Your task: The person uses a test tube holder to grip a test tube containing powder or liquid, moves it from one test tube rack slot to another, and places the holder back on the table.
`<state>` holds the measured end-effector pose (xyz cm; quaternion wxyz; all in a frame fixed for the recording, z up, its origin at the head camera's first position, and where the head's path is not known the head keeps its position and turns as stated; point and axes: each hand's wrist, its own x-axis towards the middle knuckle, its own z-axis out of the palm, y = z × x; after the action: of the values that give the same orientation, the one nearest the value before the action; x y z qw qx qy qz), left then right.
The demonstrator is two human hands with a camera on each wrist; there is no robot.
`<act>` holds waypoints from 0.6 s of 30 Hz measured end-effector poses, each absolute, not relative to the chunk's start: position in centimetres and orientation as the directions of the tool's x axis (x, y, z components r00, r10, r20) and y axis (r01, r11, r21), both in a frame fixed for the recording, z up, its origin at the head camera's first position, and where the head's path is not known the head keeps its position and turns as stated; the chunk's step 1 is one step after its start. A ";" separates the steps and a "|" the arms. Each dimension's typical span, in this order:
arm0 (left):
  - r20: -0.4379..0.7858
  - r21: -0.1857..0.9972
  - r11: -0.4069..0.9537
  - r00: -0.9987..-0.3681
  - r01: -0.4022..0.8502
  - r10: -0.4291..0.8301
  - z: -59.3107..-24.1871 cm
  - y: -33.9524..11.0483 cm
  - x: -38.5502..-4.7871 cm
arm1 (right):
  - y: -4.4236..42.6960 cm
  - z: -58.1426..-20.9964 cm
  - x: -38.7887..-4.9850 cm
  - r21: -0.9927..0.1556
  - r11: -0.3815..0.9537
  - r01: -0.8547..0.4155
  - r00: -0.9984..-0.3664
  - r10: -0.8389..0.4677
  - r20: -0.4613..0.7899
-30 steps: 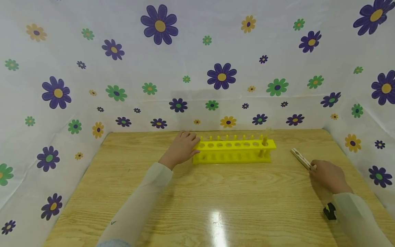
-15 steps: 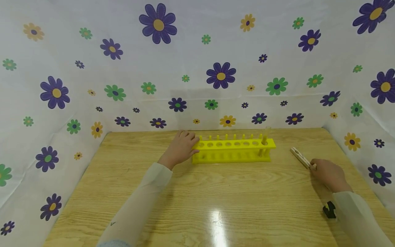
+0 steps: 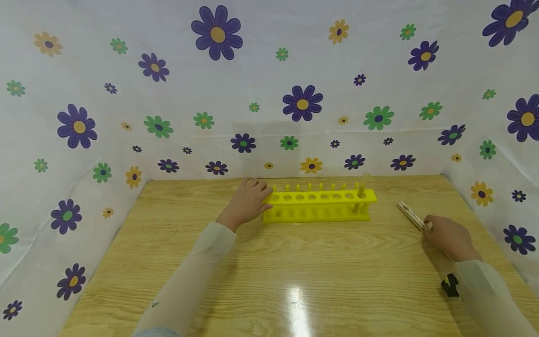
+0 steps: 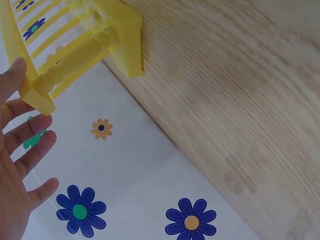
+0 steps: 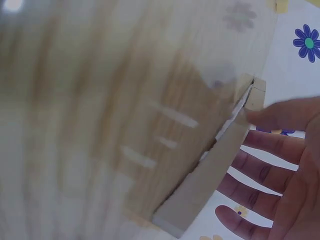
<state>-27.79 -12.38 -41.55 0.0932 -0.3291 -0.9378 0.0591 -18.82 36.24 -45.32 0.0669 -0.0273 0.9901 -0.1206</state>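
A yellow test tube rack (image 3: 320,210) stands on the wooden table, with a row of holes and a row of pegs behind. In its rightmost hole a clear test tube (image 3: 364,181) stands upright. My left hand (image 3: 248,202) grips the rack's left end; in the left wrist view the thumb and index finger pinch the top plate's end, while the other fingers extend. To the right of the rack, my right hand (image 3: 450,238) holds a wooden test tube clamp (image 3: 409,215) by its near end, its far end pointing up-left. The right wrist view shows the thumb on the clamp (image 5: 205,175).
The wooden table (image 3: 320,271) reaches back to a white flower-printed cloth (image 3: 261,84), which also rises at both sides. A small black piece (image 3: 450,285) shows beside the right sleeve. Light reflects off the tabletop near the front.
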 end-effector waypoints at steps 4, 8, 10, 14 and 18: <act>0.148 -0.167 0.775 -0.762 0.609 0.630 -41.5 -12.5 -27.9 | 36.1 -45.0 -19.3 -0.234 0.971 -0.041 -0.986 -0.076 -0.145; 0.158 -0.166 0.776 -0.760 0.609 0.630 -41.6 -12.6 -27.9 | 35.9 -44.8 -19.9 -0.205 0.978 -0.045 -0.980 -0.083 -0.182; 0.159 -0.164 0.776 -0.760 0.609 0.630 -41.6 -12.6 -28.0 | 35.9 -44.8 -20.1 -0.191 0.980 -0.048 -0.978 -0.085 -0.191; 0.149 -0.164 0.778 -0.764 0.607 0.628 -41.7 -12.5 -28.0 | 35.9 -44.9 -20.3 -0.172 0.984 -0.053 -0.977 -0.087 -0.196; 0.143 -0.157 0.777 -0.765 0.609 0.628 -41.8 -12.4 -28.0 | 36.0 -45.3 -20.4 -0.178 0.983 -0.049 -0.978 -0.084 -0.193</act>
<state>-28.03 -12.38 -41.77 0.0939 -0.3297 -0.9380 0.0507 -20.35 36.01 -45.30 0.1005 -0.0335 0.9906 -0.0864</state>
